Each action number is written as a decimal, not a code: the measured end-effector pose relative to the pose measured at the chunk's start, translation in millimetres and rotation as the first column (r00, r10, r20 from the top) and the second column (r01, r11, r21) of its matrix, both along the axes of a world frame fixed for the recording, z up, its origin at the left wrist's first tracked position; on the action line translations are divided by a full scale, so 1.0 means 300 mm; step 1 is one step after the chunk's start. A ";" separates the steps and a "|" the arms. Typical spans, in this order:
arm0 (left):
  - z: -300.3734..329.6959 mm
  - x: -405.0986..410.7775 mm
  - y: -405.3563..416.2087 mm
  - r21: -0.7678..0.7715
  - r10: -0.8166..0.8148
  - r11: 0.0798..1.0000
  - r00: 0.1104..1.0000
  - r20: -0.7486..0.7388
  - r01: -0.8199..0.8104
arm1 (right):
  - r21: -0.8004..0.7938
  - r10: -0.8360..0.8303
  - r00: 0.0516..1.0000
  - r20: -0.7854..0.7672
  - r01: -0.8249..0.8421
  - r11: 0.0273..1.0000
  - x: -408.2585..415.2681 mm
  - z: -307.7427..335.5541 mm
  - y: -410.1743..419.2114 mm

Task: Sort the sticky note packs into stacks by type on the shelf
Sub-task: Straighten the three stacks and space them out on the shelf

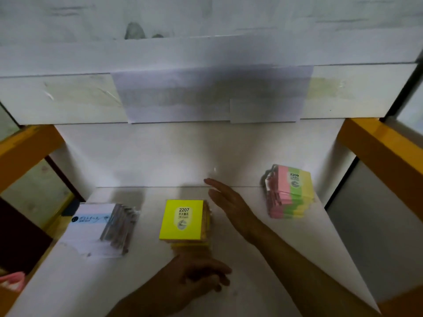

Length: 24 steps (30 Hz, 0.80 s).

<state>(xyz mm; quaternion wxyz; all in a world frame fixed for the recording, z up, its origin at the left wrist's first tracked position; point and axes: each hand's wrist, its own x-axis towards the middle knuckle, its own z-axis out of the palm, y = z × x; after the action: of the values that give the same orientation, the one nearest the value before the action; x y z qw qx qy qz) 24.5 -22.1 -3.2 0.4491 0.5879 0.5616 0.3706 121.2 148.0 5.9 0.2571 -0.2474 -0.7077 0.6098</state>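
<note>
Both hands empty: right hand (231, 202) flat, just right of yellow stack (183, 219), left hand (196, 274) loosely curled just before it; risk: a sideways knock shears the stack.

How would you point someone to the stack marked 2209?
Start at the white shelf board between the orange posts. Three stacks stand in a row; take the rightmost, the pink, green and yellow striped sticky note stack. The plain yellow stack and the white-wrapped stack have no stripes.
</note>
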 end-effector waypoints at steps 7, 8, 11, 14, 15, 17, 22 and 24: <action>0.059 0.268 0.175 0.194 0.183 0.957 0.967 0.179 -0.217 | 0.202 -0.539 0.829 -0.148 0.559 0.804 0.346 0.083 0.009; 0.065 0.299 0.229 0.173 0.298 0.926 0.930 0.214 -0.336 | 0.176 -0.640 0.752 -0.159 0.659 0.731 0.391 0.078 0.037; 0.097 0.354 0.383 -0.073 0.530 0.845 0.808 0.258 -0.530 | 0.115 -0.778 0.628 -0.014 0.774 0.623 0.473 0.021 0.140; 0.138 0.373 0.518 -0.342 0.573 0.807 0.778 0.257 -0.482 | -0.151 -0.685 0.710 0.159 0.704 0.694 0.471 -0.028 0.187; 0.152 0.377 0.557 -0.407 0.581 0.794 0.761 0.288 -0.452 | -0.176 -0.644 0.744 0.180 0.668 0.723 0.463 -0.041 0.204; 0.166 0.386 0.624 -0.477 0.576 0.787 0.744 0.339 -0.391 | -0.231 -0.601 0.783 0.162 0.622 0.748 0.434 -0.055 0.234; 0.125 0.403 0.700 -0.458 0.526 0.813 0.791 0.313 -0.359 | -0.218 -0.586 0.791 0.177 0.612 0.760 0.391 -0.065 0.254; 0.103 0.410 0.701 -0.429 0.521 0.823 0.795 0.311 -0.372 | -0.226 -0.581 0.795 0.174 0.607 0.762 0.396 -0.079 0.247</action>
<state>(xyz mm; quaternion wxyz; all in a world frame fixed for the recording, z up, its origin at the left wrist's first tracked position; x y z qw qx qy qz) 147.6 188.2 27.6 0.5518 0.2548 0.6334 0.4789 239.9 222.2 -17.9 0.3674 -0.5199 -0.5140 0.5750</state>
